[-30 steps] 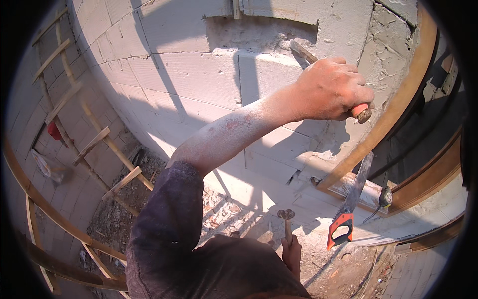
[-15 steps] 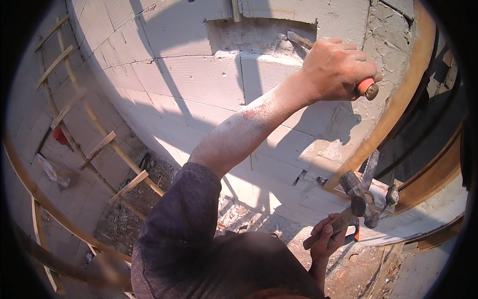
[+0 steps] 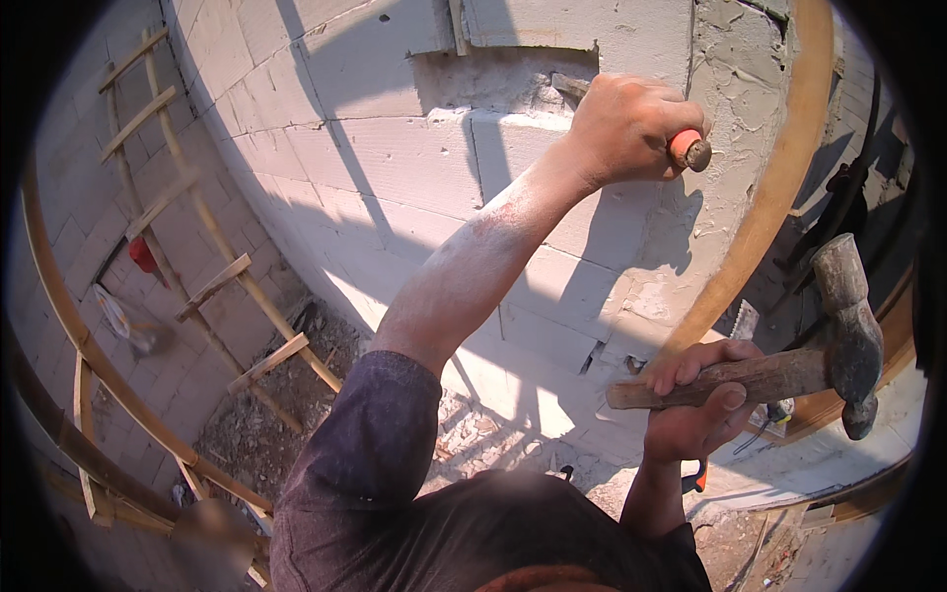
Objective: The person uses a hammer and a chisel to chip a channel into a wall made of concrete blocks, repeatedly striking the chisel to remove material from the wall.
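Hammer handle [image 3: 789, 377] rough wood, head [image 3: 856, 347] dull metal; block wall [image 3: 404, 163] matt; sleeve [image 3: 370, 424] cloth.

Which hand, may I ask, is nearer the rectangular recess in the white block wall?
The left hand, beside the right end of the recess; the right hand, well below.

The chisel [image 3: 569, 87] in my left hand [image 3: 636, 128] reaches into the recess [image 3: 483, 75] near its right edge. Below and rightward, my right hand [image 3: 695, 426] holds the hammer [image 3: 779, 377] before the saw [image 3: 745, 321]. A timber frame [image 3: 779, 197] lines the block wall [image 3: 395, 158] rightward; a ladder [image 3: 214, 288] stands left.
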`<state>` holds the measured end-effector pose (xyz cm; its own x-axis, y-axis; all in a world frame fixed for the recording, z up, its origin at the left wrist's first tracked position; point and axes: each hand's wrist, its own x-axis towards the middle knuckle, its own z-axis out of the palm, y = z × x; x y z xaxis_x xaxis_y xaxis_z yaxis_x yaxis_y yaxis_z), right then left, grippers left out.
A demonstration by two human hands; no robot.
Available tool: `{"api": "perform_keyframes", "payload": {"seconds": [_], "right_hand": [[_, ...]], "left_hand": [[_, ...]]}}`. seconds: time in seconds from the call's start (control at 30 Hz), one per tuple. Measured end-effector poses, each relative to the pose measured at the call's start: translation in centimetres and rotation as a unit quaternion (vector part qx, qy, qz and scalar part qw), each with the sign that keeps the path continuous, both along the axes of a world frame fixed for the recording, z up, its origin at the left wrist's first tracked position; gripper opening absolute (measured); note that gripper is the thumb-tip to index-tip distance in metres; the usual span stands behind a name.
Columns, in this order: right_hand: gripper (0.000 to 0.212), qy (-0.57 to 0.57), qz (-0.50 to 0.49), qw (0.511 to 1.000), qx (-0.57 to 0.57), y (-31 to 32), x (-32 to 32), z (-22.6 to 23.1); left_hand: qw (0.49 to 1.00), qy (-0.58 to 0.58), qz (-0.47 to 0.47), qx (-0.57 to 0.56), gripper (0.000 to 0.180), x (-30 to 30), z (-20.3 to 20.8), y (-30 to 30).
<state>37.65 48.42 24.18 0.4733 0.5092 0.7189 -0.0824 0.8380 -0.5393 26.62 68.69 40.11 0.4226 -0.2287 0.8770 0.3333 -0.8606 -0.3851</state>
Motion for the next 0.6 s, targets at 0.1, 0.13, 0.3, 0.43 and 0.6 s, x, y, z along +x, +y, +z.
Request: {"api": "perform_keyframes", "payload": {"seconds": [0.1, 0.13, 0.3, 0.43, 0.6], "right_hand": [[0.053, 0.007, -0.017, 0.998, 0.061, 2.0, -0.4, 1.0], [0.046, 0.023, -0.043, 0.998, 0.042, 2.8, -1.0, 0.7], [0.027, -0.015, 0.050, 0.993, -0.103, 2.8, 0.1, 0.8], [0.021, 0.017, -0.015, 0.997, 0.068, 4.0, -0.5, 0.7], [0.029, -0.036, 0.024, 0.998, -0.048, 4.0, 1.9, 1.2]], "left_hand": [[1.000, -0.001, 0.014, -0.004, 0.021, 0.7, 0.0, 0.1], [1.000, 0.000, 0.016, -0.002, 0.021, 0.7, 0.0, -0.1], [0.998, 0.005, 0.052, 0.022, 0.022, 0.7, -0.4, 0.4], [0.998, -0.008, 0.057, -0.005, 0.022, 1.4, -0.3, 0.0], [0.998, -0.010, 0.055, 0.005, 0.024, 1.2, -0.3, 0.6]]}}
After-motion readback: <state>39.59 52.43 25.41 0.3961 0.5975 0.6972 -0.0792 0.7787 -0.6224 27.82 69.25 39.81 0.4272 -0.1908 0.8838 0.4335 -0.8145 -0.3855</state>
